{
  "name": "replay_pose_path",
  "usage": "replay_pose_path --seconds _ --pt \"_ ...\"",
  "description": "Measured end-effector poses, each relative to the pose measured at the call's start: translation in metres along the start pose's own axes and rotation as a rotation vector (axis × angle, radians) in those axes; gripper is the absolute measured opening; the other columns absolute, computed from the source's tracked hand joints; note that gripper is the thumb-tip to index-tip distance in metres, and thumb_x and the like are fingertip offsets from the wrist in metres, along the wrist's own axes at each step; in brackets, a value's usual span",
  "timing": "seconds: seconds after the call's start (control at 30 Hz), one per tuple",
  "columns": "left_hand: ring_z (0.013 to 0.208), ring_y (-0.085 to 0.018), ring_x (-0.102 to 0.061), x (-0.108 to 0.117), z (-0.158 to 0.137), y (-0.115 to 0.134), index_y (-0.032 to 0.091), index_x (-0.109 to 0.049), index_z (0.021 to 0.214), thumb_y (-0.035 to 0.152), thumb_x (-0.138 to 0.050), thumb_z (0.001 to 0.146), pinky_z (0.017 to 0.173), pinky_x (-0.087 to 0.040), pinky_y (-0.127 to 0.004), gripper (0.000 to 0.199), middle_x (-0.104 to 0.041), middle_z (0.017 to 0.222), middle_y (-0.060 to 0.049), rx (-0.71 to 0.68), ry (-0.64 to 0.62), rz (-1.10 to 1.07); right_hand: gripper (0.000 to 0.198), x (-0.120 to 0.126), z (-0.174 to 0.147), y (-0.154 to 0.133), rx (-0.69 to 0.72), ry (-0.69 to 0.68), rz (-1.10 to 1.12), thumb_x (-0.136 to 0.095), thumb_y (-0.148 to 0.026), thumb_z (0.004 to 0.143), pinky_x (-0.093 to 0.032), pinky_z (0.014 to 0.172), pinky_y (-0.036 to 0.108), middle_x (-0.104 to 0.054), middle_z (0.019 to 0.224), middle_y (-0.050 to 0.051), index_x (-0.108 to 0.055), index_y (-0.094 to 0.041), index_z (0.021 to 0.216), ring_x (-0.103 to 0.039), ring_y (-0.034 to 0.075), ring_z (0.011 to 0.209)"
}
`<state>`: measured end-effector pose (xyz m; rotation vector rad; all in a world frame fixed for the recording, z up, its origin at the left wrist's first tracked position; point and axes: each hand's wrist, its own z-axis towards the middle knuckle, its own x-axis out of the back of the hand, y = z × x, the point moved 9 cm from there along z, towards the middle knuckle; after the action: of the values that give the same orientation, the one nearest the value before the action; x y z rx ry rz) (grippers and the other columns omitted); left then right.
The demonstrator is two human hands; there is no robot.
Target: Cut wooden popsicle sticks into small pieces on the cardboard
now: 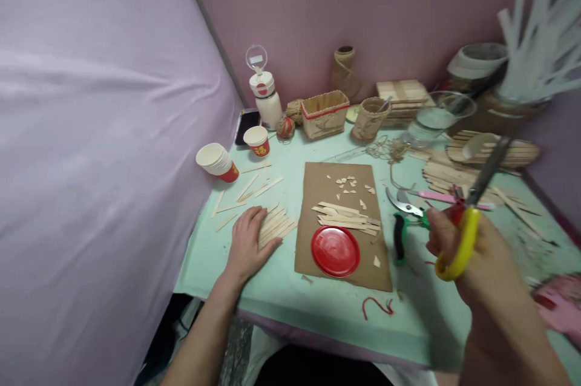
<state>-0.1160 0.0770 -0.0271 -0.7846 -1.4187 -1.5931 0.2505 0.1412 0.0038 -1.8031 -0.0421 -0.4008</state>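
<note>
My left hand (249, 241) rests on the table at the left, curled round the near end of a row of flat wooden sticks (276, 227), with the thumb along one side. In my right hand (476, 253) are scissors (472, 225) with yellow and red handles, raised above the right side of the table. Their dark blades point up and away, slightly blurred. Just left of that hand lie green-handled pruning shears (400, 235). Between my hands, a brown cardboard sheet (313, 192) carries more sticks (347, 216), small wood chips and a red round lid (334, 251).
Two stacks of paper cups (215, 159) stand at the left. Along the back are a white bottle (269, 104), a woven basket (324, 120), a twine-wrapped cup (370, 120) and a clear container (426, 126). A pink-handled tool (436, 196) and wooden pieces (447, 171) lie to the right.
</note>
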Motion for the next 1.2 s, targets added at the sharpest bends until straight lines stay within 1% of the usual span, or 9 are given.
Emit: replay_pose_path --seconds 0.1,0.17,0.23,0.3,0.5,0.7,0.8,1.0,1.2 --pt "0.129 -0.033 -0.041 -0.008 -0.001 0.005 0.021 -0.042 0.136 0.055 -0.063 0.076 0.107 -0.031 -0.05 0.072 -0.047 0.138 -0.015 -0.11 -0.044 0.092 0.027 0.032 0.004 0.009 0.025 0.032 -0.472 -0.058 -0.047 0.072 -0.032 0.046 0.028 -0.046 0.057 -0.004 -0.043 -0.024 0.074 -0.043 0.015 0.049" --pt "0.129 -0.033 -0.041 -0.011 0.0 0.006 0.02 -0.041 0.136 0.056 -0.062 0.076 0.107 -0.03 -0.051 0.073 -0.048 0.138 -0.016 -0.159 -0.058 0.136 0.017 0.05 0.006 0.01 0.029 0.057 -0.753 -0.051 -0.039 0.074 -0.032 0.049 0.029 -0.05 0.061 -0.002 -0.042 -0.024 0.074 -0.046 0.016 0.051" --pt "0.128 -0.033 -0.043 -0.013 0.001 0.006 0.02 -0.041 0.135 0.055 -0.06 0.079 0.107 -0.031 -0.052 0.069 -0.049 0.137 -0.016 -0.184 -0.059 0.17 0.012 0.063 0.01 0.011 0.037 0.059 -0.954 -0.046 -0.035 0.076 -0.031 0.052 0.029 -0.053 0.065 0.001 -0.042 -0.024 0.075 -0.049 0.018 0.056" --pt "0.128 -0.032 -0.044 -0.014 0.002 0.005 0.02 -0.041 0.134 0.051 -0.057 0.083 0.107 -0.033 -0.052 0.062 -0.051 0.135 -0.015 -0.195 -0.055 0.184 0.013 0.073 0.016 0.012 0.051 0.048 -1.057 -0.045 -0.036 0.078 -0.031 0.053 0.03 -0.056 0.069 0.003 -0.046 -0.023 0.079 -0.051 0.02 0.059" --pt "0.124 -0.029 -0.049 -0.012 0.006 -0.001 0.019 -0.045 0.13 0.043 -0.051 0.089 0.104 -0.039 -0.048 0.048 -0.055 0.131 -0.014 -0.152 -0.034 0.174 0.021 0.09 0.047 0.021 0.09 0.005 -1.152 -0.047 -0.035 0.081 -0.031 0.051 0.029 -0.061 0.073 0.007 -0.056 -0.018 0.089 -0.054 0.021 0.06" --pt "0.123 -0.027 -0.051 -0.011 0.008 -0.006 0.019 -0.046 0.13 0.042 -0.051 0.089 0.105 -0.04 -0.046 0.046 -0.054 0.133 -0.013 -0.126 -0.018 0.172 0.036 0.1 0.083 0.028 0.021 0.011 -1.125 -0.051 -0.038 0.081 -0.036 0.055 0.031 -0.067 0.082 0.012 -0.057 -0.013 0.105 -0.061 0.026 0.071" --pt "0.124 -0.027 -0.051 -0.013 0.009 -0.009 0.02 -0.046 0.13 0.042 -0.051 0.089 0.105 -0.04 -0.046 0.047 -0.055 0.132 -0.013 -0.12 -0.03 0.178 0.041 0.101 0.098 0.026 0.06 0.026 -1.111 -0.053 -0.038 0.081 -0.039 0.06 0.032 -0.069 0.09 0.015 -0.056 -0.011 0.113 -0.064 0.029 0.08" --pt "0.124 -0.027 -0.05 -0.013 0.008 -0.009 0.019 -0.047 0.129 0.042 -0.05 0.089 0.105 -0.04 -0.045 0.046 -0.055 0.132 -0.013 -0.093 -0.025 0.187 0.038 0.108 0.115 0.03 0.134 0.081 -1.136 -0.053 -0.035 0.084 -0.042 0.063 0.035 -0.069 0.094 0.02 -0.059 -0.009 0.11 -0.065 0.033 0.084" --pt "0.123 -0.028 -0.05 -0.012 0.008 -0.009 0.019 -0.048 0.128 0.042 -0.048 0.09 0.105 -0.039 -0.046 0.044 -0.056 0.131 -0.013 -0.076 -0.02 0.172 0.036 0.108 0.122 0.048 0.09 0.104 -1.217 -0.056 -0.029 0.083 -0.043 0.069 0.036 -0.066 0.095 0.024 -0.06 -0.002 0.107 -0.063 0.034 0.09"
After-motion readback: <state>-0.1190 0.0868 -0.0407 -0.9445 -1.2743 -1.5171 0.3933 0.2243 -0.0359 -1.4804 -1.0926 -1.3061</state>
